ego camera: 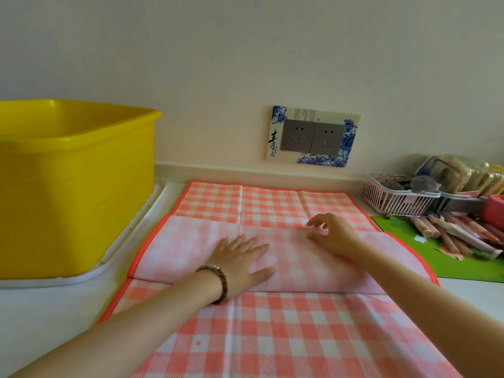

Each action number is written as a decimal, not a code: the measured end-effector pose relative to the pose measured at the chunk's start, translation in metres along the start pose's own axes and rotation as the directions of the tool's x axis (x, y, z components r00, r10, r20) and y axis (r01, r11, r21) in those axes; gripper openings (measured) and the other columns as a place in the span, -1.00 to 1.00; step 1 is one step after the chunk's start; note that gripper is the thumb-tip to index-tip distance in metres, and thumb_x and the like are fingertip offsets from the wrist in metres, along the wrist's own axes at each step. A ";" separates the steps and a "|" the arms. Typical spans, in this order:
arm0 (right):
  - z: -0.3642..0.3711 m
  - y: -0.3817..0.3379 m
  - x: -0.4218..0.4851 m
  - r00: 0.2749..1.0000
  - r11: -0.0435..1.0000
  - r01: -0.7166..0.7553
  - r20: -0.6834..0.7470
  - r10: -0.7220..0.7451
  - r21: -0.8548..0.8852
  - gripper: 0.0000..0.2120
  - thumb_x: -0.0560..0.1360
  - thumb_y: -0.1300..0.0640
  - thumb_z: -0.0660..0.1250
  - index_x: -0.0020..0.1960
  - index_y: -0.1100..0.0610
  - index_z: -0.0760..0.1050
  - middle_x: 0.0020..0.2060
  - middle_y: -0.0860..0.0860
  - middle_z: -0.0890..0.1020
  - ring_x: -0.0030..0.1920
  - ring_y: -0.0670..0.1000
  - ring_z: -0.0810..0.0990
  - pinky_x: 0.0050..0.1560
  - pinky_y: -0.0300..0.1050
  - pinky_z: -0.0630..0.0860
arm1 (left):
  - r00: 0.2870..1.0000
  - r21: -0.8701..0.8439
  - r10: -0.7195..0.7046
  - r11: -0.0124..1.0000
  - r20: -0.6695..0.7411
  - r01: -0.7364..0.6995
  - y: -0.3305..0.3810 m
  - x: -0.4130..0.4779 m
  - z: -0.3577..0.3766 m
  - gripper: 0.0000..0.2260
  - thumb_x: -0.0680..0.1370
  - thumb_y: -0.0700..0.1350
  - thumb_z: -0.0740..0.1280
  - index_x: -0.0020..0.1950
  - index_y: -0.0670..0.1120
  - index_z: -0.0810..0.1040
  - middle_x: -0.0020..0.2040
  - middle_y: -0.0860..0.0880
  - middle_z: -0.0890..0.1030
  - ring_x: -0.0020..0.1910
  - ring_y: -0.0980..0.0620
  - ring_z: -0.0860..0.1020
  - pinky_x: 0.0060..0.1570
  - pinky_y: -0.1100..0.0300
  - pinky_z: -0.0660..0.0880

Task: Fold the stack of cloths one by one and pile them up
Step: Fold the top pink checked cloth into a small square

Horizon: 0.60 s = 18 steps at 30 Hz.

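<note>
A pink-and-white checked cloth (272, 336) with an orange hem lies spread on the white counter, running from the wall to the near edge. A band of it is folded over across the middle, its paler underside (188, 241) facing up. My left hand (242, 261), with a bead bracelet at the wrist, lies flat with straight fingers on that folded band. My right hand (331, 234) hovers over the band's far edge, right of centre, with fingers loosely curled and thumb near fingertips; whether they pinch the fabric is unclear.
A big yellow plastic tub (71, 186) stands on a white tray (81, 278) at the left. At the right lie a green mat (409, 257) with several pens, a pink basket (395, 199) and packets. A double socket (313, 137) is on the wall.
</note>
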State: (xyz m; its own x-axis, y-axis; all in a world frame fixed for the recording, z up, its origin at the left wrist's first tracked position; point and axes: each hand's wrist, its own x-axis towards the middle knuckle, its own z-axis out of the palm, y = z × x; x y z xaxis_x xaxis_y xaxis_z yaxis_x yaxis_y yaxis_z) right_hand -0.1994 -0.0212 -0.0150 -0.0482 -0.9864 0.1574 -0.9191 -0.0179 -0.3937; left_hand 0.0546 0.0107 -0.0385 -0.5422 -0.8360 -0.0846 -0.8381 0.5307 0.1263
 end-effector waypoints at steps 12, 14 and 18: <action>0.058 -0.075 -0.054 0.989 0.984 0.148 -0.010 -0.150 -0.102 -0.62 0.65 0.08 -0.04 0.40 0.11 0.32 0.43 0.00 0.33 0.43 -0.01 0.25 0.41 -0.13 0.12 | 0.998 -0.004 -0.013 1.000 -0.068 0.013 0.003 0.002 0.004 -0.45 0.55 0.31 -0.09 0.52 0.20 -0.06 0.56 0.08 -0.06 0.53 0.03 -0.12 0.47 -0.05 -0.15; 0.060 -0.070 -0.057 0.989 0.982 0.146 0.006 -0.146 -0.120 -0.59 0.65 0.04 -0.07 0.46 0.05 0.24 0.47 -0.05 0.25 0.48 -0.04 0.15 0.43 -0.12 0.04 | 0.998 0.007 -0.019 1.000 -0.060 0.019 0.002 0.001 0.004 -0.43 0.55 0.32 -0.09 0.52 0.19 -0.07 0.56 0.08 -0.08 0.53 0.05 -0.14 0.47 -0.04 -0.18; 0.050 -0.048 -0.059 0.993 0.986 0.093 0.088 -0.081 -0.139 -0.55 0.64 -0.04 -0.12 0.52 -0.07 0.06 0.52 -0.10 0.08 0.52 -0.06 0.00 0.50 -0.08 -0.10 | 0.999 0.007 -0.024 1.000 -0.042 0.024 0.001 0.000 0.004 -0.43 0.55 0.33 -0.10 0.53 0.19 -0.08 0.55 0.11 -0.13 0.53 0.07 -0.17 0.47 -0.05 -0.19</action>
State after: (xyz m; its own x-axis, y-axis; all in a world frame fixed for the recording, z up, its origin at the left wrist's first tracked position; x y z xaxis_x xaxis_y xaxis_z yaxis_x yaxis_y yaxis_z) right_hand -0.1326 0.0292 -0.0508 0.0609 -0.9922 0.1086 -0.9650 -0.0863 -0.2475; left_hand 0.0536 0.0120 -0.0421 -0.5191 -0.8535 -0.0463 -0.8513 0.5114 0.1172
